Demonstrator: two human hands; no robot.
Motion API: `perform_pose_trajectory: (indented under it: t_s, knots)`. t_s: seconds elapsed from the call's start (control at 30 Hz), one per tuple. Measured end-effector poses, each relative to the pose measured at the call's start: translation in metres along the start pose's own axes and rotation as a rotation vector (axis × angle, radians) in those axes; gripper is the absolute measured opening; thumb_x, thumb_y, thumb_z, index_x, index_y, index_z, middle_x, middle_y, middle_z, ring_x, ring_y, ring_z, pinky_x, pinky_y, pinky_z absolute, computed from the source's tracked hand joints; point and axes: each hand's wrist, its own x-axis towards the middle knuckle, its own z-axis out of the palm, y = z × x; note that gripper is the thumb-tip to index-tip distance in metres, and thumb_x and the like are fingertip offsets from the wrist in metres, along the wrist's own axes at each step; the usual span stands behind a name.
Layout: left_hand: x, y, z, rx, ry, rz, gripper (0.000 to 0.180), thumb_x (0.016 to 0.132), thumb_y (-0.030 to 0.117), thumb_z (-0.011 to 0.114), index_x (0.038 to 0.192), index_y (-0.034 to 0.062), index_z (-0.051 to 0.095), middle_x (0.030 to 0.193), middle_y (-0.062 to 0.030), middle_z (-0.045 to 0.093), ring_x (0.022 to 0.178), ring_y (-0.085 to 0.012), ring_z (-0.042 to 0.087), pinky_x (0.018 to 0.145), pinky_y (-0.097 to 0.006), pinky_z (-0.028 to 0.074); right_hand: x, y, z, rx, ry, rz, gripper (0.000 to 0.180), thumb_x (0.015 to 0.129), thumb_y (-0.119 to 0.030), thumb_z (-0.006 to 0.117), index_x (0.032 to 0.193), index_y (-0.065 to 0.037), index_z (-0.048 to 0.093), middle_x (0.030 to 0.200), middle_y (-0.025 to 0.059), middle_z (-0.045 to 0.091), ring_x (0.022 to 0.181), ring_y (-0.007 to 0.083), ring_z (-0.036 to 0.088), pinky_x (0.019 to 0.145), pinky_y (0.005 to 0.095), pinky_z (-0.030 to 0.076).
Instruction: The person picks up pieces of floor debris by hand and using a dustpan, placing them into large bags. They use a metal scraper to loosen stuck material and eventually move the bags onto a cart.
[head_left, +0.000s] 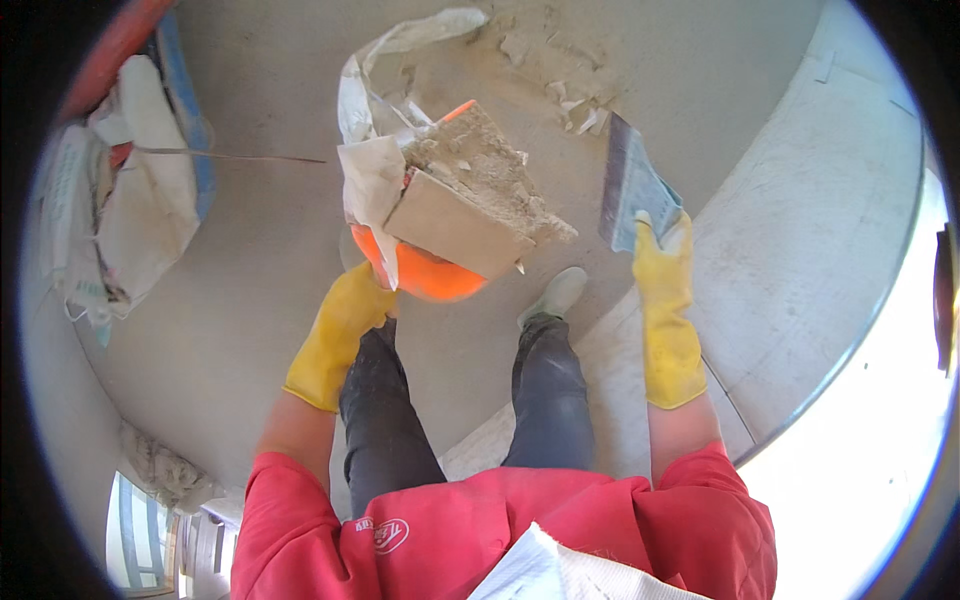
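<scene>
My left hand (350,305), in a yellow rubber glove, is closed on the near left side of a rounded orange container (440,277). Its exact kind is hidden under the load. Heaped in it are sandy rubble (475,160), a flat tan board piece (455,225) and a torn white sheet (370,180), from which a long strip trails away. My right hand (664,250), gloved the same way, grips the near end of a flat grey-blue scraper-like piece (635,185) with a dark edge. The gloves partly cover both grips.
Broken chips (575,108) and dust lie on the grey floor (250,300) ahead. White sacks (145,190) stand at the far left, with a thin rod (240,155) sticking out. Pale panels (790,260) run along the right. My shoe (555,295) is just below the container.
</scene>
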Motion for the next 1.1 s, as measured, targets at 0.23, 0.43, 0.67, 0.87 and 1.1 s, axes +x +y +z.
perform_pose_trajectory:
  t_s: [0.23,0.43,0.67,0.87,1.1]
  knots:
    - [-0.297,0.115,-0.052,0.195,-0.061,-0.078,0.028,0.088,0.028,0.060,0.098,0.0028,0.066,0.073,-0.0086,0.073,0.058,-0.0201,0.067,0.060,-0.035,0.052,-0.050,-0.079,-0.233,0.019,-0.339,0.118,0.045,0.095,-0.022,0.067,0.135,-0.002,0.060,0.123,0.0180,0.070,0.116,0.0294,0.066,0.098,0.0388,0.049]
    - [-0.497,0.142,-0.110,0.335,-0.067,-0.028,0.031,0.087,0.034,0.062,0.094,0.0047,0.068,0.075,-0.0083,0.076,0.059,-0.0202,0.071,0.062,-0.033,0.054,-0.042,-0.204,-0.281,-0.101,-0.767,-0.331,0.037,0.089,-0.011,0.068,0.127,-0.009,0.068,0.108,0.0124,0.075,0.099,0.0205,0.067,0.091,0.0371,0.051]
    - [-0.611,0.085,-0.219,0.453,-0.077,-0.047,0.019,0.082,0.025,0.065,0.084,0.0070,0.069,0.069,-0.0063,0.074,0.059,-0.0189,0.070,0.058,-0.034,0.053,-0.116,-0.432,-0.163,-0.344,-1.018,-0.714,0.029,0.093,-0.014,0.069,0.121,-0.006,0.066,0.105,0.0115,0.071,0.097,0.0157,0.061,0.092,0.0372,0.049]
    - [-0.660,-0.005,-0.344,0.318,-0.096,-0.036,0.022,0.084,0.026,0.062,0.091,0.0062,0.070,0.072,-0.0085,0.074,0.060,-0.0190,0.070,0.056,-0.034,0.052,-0.202,-0.652,-0.072,0.350,-1.122,-0.600,0.028,0.100,-0.008,0.066,0.127,-0.004,0.066,0.118,0.0004,0.071,0.109,0.0089,0.061,0.096,0.0288,0.050]
    - [-0.798,-0.098,-0.524,0.070,0.060,-0.050,0.021,0.083,0.025,0.065,0.092,0.0059,0.070,0.075,-0.0074,0.075,0.062,-0.0190,0.071,0.057,-0.033,0.055,-0.362,-0.908,-0.089,0.741,-1.126,-0.866,0.030,0.098,0.002,0.064,0.128,-0.003,0.068,0.118,-0.0003,0.072,0.104,0.0083,0.064,0.098,0.0252,0.050]
